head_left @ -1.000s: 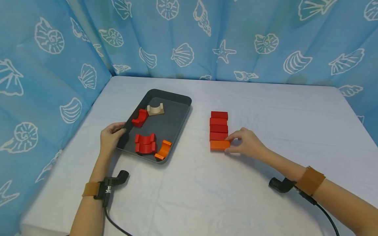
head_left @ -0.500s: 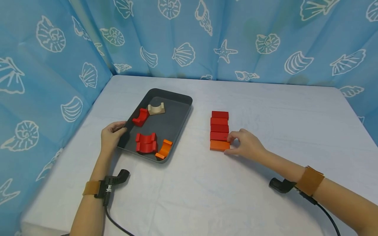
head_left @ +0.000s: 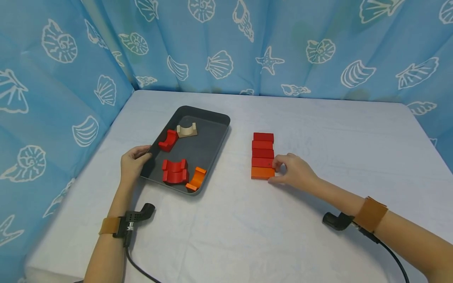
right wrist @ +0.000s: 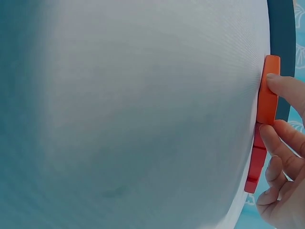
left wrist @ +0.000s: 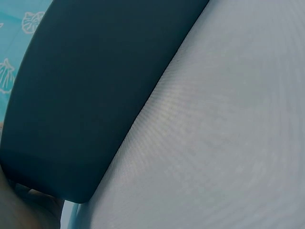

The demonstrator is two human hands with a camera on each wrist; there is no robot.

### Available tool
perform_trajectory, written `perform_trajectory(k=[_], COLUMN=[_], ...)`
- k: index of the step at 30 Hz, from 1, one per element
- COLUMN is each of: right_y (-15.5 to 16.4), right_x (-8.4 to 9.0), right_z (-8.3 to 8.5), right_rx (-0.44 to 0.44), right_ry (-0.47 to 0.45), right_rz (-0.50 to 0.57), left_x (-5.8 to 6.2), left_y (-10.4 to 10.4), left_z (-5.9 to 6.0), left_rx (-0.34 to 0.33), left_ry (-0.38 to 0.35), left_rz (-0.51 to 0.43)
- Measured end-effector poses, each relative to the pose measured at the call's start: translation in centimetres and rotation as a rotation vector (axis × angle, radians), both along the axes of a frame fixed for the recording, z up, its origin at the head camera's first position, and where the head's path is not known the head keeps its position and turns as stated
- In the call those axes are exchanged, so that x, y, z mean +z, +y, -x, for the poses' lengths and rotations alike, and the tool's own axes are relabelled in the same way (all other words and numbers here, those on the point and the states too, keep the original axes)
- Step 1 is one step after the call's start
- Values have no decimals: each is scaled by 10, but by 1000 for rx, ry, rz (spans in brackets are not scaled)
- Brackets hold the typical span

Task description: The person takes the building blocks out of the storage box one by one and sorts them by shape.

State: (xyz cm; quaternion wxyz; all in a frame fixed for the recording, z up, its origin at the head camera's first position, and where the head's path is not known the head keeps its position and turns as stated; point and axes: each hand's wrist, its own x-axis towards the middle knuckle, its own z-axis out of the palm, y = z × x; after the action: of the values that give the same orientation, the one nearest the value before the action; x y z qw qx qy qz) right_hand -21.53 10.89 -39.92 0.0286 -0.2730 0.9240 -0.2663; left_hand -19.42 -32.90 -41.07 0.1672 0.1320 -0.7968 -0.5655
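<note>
A row of three red blocks [head_left: 262, 149] lies on the white table, with an orange block [head_left: 262, 173] at its near end. My right hand [head_left: 277, 169] pinches the orange block's right end, thumb on its near side and fingers curled at the red blocks' ends. The right wrist view shows the orange block [right wrist: 268, 95], a red block [right wrist: 255, 157] and my fingertips [right wrist: 286, 88] on them. My left hand [head_left: 144, 155] grips the left rim of a dark grey tray [head_left: 212, 116]. The left wrist view shows only the tray's outer wall [left wrist: 95, 95].
In the tray lie a red arch block [head_left: 168, 140], a beige arch block [head_left: 186, 130], a pair of red arches [head_left: 174, 171] and an orange arch [head_left: 196, 179]. Blue shell-print curtains [head_left: 226, 47] close the table's back and left sides.
The orange block has slid slightly left and back, flush against the red row, with my right hand following it. My left hand has stayed on the tray.
</note>
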Motion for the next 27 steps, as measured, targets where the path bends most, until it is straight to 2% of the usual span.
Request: perform_trajectory(k=[9,18,27], right_y=[-2,-3,-6], right_x=[0,1,4], right_z=[0,-2,-2], right_rx=[-11,-8,16], right_ry=[-4,3,27], right_rz=[-16,-21,-73], left_x=[-2,2,0], left_y=[-2,0,-1], left_z=[1,1,1], left_rx=[5,-8,-7], left_ry=[-2,15,14], left_rz=[8,11,22])
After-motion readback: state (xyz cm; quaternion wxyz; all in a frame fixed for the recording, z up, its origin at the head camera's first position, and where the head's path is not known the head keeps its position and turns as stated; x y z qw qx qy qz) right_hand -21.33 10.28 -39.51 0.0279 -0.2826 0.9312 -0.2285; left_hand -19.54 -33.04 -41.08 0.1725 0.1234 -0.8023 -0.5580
